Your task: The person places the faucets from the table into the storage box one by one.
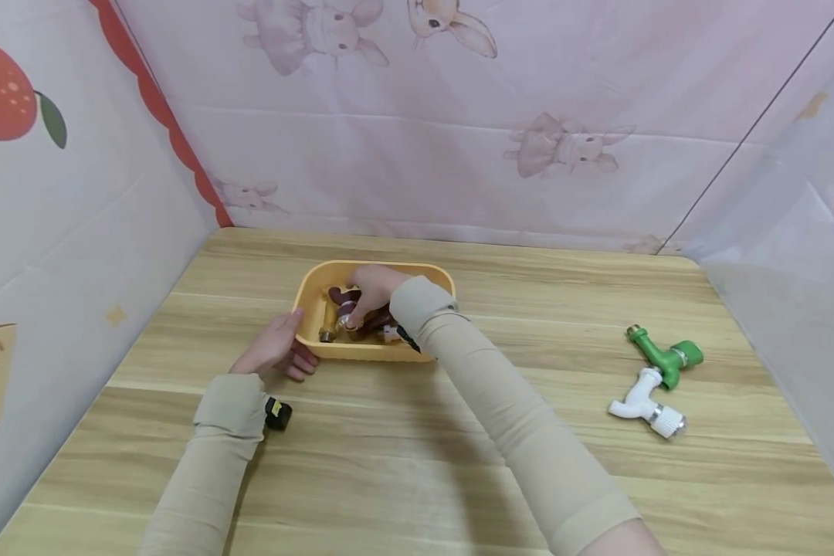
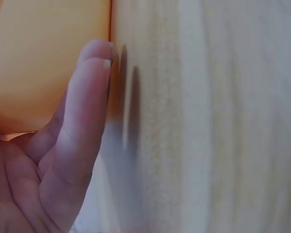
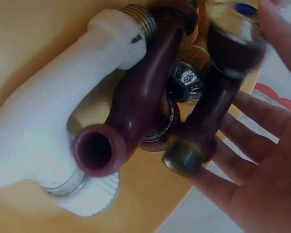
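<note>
Broadly, a pale wood-grain counter (image 1: pixel 459 463) fills the scene, walled on three sides by soft printed cloth (image 1: pixel 459 154) with rabbits and fruit. Both arms wear beige sleeves and reach forward from the near edge. The right arm stretches diagonally to the yellow plastic tray (image 1: pixel 313 297), a smooth, round-cornered rectangle near the counter's middle, and the right hand (image 1: pixel 371 289) dips into it with the wrist bent down. The right wrist view shows its grip: fingers (image 3: pixel 252 160) curled under and about a dark maroon tap (image 3: pixel 213 111) with a brassy threaded end, the thumb near its shiny top. Touching this tap lie a second maroon tap (image 3: pixel 136 116) with an open round mouth and a glossy white tap (image 3: pixel 48 131) with a ribbed knob, all crowded together in the tray. The left hand (image 1: pixel 274 347) lies at the tray's near left corner, fingers straight and relaxed, a fingertip (image 2: pixel 94 63) against the tray's outer wall, holding nothing. Well apart on the right of the counter lie a green tap (image 1: pixel 663 355) and another white tap (image 1: pixel 646 401), touching each other.
</note>
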### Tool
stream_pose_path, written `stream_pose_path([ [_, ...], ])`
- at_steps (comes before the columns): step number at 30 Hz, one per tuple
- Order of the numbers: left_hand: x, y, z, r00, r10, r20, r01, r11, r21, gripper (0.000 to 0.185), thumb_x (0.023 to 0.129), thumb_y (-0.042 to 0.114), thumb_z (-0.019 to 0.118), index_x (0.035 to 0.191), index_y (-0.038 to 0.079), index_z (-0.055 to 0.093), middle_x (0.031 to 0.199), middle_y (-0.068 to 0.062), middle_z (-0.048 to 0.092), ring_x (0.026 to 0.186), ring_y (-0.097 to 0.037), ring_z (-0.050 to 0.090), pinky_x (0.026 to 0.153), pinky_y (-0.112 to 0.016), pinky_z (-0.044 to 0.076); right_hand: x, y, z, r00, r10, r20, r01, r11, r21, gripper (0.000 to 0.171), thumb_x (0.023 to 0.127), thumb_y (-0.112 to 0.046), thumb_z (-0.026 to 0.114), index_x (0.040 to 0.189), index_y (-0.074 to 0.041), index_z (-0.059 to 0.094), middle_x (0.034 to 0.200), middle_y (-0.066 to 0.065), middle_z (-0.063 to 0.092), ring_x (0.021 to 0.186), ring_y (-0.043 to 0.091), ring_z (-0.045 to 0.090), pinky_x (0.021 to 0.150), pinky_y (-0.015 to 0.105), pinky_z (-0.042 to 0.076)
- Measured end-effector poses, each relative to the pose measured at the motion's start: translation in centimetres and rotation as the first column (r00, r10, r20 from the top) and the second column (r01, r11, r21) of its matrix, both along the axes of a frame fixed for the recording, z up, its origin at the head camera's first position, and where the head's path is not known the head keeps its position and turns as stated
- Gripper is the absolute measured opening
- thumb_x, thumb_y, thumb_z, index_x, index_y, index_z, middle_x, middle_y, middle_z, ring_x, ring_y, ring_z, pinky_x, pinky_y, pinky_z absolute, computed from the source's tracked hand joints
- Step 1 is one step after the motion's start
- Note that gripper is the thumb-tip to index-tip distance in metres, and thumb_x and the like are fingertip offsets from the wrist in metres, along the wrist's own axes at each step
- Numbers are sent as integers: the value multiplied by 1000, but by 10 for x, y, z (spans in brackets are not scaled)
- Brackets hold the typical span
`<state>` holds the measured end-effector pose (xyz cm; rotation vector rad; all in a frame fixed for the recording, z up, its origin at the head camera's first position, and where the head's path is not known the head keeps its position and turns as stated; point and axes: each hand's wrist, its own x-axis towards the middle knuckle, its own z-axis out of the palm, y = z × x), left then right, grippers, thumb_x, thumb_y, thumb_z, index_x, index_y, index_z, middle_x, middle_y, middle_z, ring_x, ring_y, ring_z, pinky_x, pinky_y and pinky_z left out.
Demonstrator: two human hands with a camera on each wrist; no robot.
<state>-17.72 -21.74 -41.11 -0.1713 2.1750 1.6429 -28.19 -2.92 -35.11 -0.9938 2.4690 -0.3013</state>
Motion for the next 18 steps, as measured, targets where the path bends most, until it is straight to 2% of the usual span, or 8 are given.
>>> stream_pose_path([
  [2,-1,0,-2,1000,8,12,-8,1000,-14,66,98,48,14,127,-10,24,74,-20,60,62,-27,63,58,-44,56,0,2,0,1000,2,16,-1,1000,-8,71,78,-38,71,135,-7,42,134,5,45,122,18,41,100,26,36],
  [5,-3,-1,-4,1000,10,26,-10,1000,-20,64,98,45,11,130,-10,21,76,-22,60,62,-28,63,58,-45,56,0,7,2,1000,5,27,-4,1000,-16,68,81,-35,69,135,-7,41,136,6,44,124,19,39,102,27,34],
  [12,-3,-3,-3,1000,1,24,-1,1000,-10,64,98,45,11,135,-8,17,76,-23,60,63,-31,63,58,-46,55,3,19,15,999,30,42,-27,996,-81,60,84,-30,66,134,-5,43,130,13,48,118,24,45,97,33,40],
  [18,1,-2,1,1000,-1,12,1,1000,-12,66,97,48,12,132,-9,19,73,-20,61,62,-28,62,57,-44,56,5,27,22,997,21,74,-8,985,-171,57,83,-29,68,131,-7,47,120,12,56,110,22,51,92,31,44],
])
